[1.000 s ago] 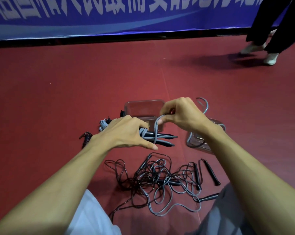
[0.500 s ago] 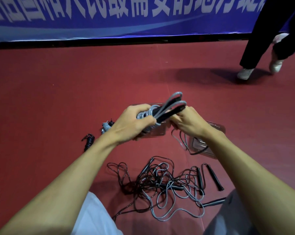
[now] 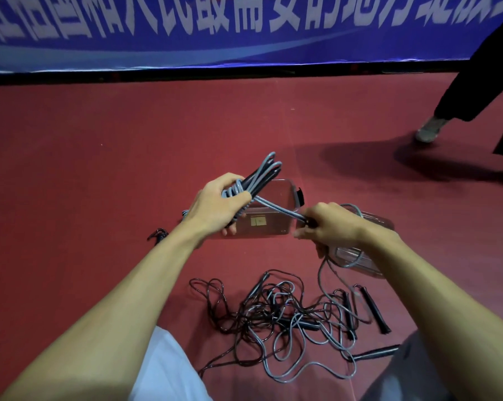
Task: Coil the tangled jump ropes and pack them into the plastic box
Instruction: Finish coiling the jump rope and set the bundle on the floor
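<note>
Head camera looks down on a red floor [image 3: 99, 169], where a tangle of jump ropes [image 3: 287, 322] lies near the person's knees. Beyond it stands the clear plastic box [image 3: 285, 187], with what may be its lid [image 3: 360, 260] just beside it on the right. Above the box, the left hand [image 3: 218, 206] has its grip curled round a coiled grey rope [image 3: 261, 175]; the right hand [image 3: 328, 227] pinches that rope's loose strand taut.
</note>
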Tool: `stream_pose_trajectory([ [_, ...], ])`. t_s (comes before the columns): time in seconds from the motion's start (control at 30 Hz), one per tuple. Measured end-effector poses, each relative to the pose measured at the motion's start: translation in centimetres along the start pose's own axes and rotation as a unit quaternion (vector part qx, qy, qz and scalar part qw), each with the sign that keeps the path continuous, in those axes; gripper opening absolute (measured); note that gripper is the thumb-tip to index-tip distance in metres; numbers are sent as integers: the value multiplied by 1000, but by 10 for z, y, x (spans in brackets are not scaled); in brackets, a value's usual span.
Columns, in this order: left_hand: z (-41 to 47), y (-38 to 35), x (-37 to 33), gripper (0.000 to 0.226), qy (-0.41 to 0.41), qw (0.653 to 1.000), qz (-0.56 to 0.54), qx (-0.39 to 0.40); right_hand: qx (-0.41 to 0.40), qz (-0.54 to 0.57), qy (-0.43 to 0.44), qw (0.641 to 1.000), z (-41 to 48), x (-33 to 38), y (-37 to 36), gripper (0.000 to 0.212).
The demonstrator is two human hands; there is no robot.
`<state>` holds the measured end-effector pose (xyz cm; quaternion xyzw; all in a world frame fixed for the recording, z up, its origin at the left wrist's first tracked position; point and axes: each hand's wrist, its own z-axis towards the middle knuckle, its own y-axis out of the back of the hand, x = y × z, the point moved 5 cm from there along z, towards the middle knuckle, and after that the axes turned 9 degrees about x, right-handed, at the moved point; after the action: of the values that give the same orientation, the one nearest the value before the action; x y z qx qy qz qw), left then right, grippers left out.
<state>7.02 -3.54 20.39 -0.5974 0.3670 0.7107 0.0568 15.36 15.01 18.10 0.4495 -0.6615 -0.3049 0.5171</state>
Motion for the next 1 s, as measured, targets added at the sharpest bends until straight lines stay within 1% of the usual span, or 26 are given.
stream_pose_trajectory([
  [0.07,0,3,6,22,11,995,96,-15,-10,-1,11,1000,-1,1,0,28],
  [0.13,-1,3,10,25,18,979,203,-18,1,20,34,999,-1,6,-2,24],
  [0.2,-2,1,12,27,30,969,246,-9,10,17,71,997,-3,15,-3,19],
  [0.3,-2,-8,12,29,53,946,318,28,-30,-36,155,987,-6,31,2,25],
  [0.33,-3,-10,11,31,55,937,343,46,-44,-49,177,982,-7,36,5,22],
  [0.4,-6,-17,10,37,48,921,375,87,-76,-72,196,975,-10,39,8,12],
  [0.47,-10,-24,7,43,34,908,399,122,-117,-83,200,969,-12,37,11,12],
  [0.57,-14,-33,-4,42,-1,895,420,150,-178,-47,206,961,-15,33,20,15],
  [0.67,-16,-38,-11,43,-31,895,412,169,-231,-12,201,952,-17,28,27,8],
  [0.73,-17,-39,-15,56,-43,893,417,167,-279,15,183,943,-21,26,32,12],
  [0.8,-19,-41,-18,70,-48,892,421,157,-311,55,163,935,-24,22,37,24],
  [0.83,-19,-42,-20,69,-53,894,417,153,-318,67,161,932,-25,22,38,31],
  [0.9,-20,-42,-22,53,-75,905,391,152,-327,87,157,928,-25,21,39,42],
  [0.93,-21,-41,-24,43,-89,913,369,151,-330,105,149,926,-25,18,39,44],
  [1.0,-22,-38,-27,30,-110,930,315,152,-328,136,130,926,-23,12,40,44],
])
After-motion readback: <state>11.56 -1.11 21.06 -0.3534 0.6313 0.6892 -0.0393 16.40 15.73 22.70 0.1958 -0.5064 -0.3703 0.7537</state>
